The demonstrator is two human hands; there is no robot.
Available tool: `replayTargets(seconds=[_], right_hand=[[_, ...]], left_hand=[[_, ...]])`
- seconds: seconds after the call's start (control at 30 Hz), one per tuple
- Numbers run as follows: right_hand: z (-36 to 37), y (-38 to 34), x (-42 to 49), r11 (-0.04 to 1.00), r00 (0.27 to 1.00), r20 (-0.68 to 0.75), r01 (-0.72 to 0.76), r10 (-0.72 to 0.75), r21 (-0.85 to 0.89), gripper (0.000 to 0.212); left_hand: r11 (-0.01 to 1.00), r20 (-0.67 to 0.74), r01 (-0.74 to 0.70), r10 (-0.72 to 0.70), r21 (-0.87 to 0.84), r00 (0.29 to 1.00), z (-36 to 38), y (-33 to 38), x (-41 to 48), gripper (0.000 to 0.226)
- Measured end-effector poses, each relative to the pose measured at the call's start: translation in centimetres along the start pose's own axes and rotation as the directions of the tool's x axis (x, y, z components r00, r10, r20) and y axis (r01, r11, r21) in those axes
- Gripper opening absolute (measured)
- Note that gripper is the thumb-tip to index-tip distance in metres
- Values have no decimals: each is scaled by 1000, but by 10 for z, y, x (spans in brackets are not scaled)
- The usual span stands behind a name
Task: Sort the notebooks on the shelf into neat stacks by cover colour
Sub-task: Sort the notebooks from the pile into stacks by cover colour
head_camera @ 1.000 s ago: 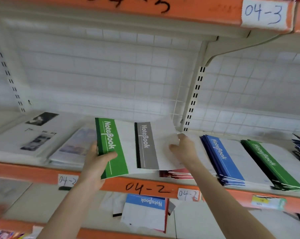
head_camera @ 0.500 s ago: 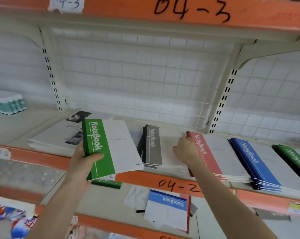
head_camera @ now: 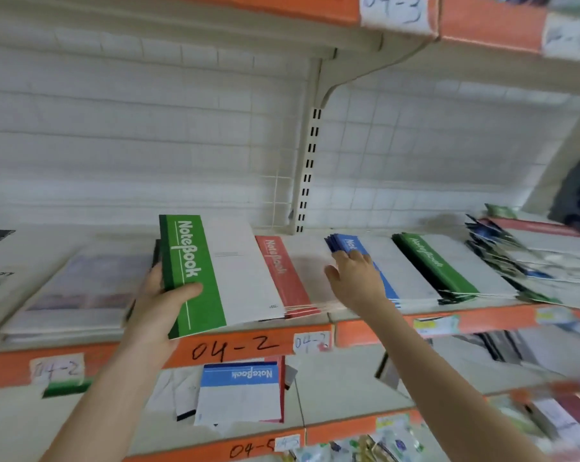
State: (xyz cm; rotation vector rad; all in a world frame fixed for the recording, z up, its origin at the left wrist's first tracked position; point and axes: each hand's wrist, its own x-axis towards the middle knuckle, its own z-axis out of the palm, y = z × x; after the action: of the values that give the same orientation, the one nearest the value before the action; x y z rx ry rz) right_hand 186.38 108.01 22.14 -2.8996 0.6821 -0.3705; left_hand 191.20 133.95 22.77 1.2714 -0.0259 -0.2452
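Orange-edged shelf [head_camera: 365,331] marked "04-2" carries a red stack [head_camera: 282,271], blue stack [head_camera: 402,275] and green stack [head_camera: 428,261] of "NoteBook" pads. The left hand [head_camera: 155,305] grips a green-spined white notebook [head_camera: 195,271]. The right hand [head_camera: 355,278], fingers straight, touches the blue stack.

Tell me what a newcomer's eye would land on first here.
The green notebook gripped by the left hand stands out at centre left. To its right, the open right hand reaches to the blue stack, with the red stack on its left and a green stack farther right. The orange shelf edge marked 04-2 runs below.
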Motion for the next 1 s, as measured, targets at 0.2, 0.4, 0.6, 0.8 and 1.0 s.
replayTargets(seconds=[0.2, 0.4, 0.6, 0.8, 1.0], right_hand=[[-21, 132, -12, 989, 994, -36, -107, 104, -100, 42], [-50, 248, -11, 981, 991, -60, -127, 119, -149, 40], [-73, 328, -1, 988, 982, -156, -124, 109, -90, 37], [-77, 366, 5, 994, 988, -142, -72, 60, -80, 35], [-73, 382, 10, 999, 982, -190, -1, -8, -51, 33]], left_hand=[[998, 126, 48, -54, 48, 991, 123, -39, -5, 41], [992, 170, 113, -121, 58, 978, 248, -80, -14, 39], [986, 250, 63, -101, 158, 963, 346, -106, -15, 63], [813, 215, -241, 146, 531, 966, 394, -127, -10, 93], [-58, 547, -553, 269, 831, 793, 408, -152, -33, 59]])
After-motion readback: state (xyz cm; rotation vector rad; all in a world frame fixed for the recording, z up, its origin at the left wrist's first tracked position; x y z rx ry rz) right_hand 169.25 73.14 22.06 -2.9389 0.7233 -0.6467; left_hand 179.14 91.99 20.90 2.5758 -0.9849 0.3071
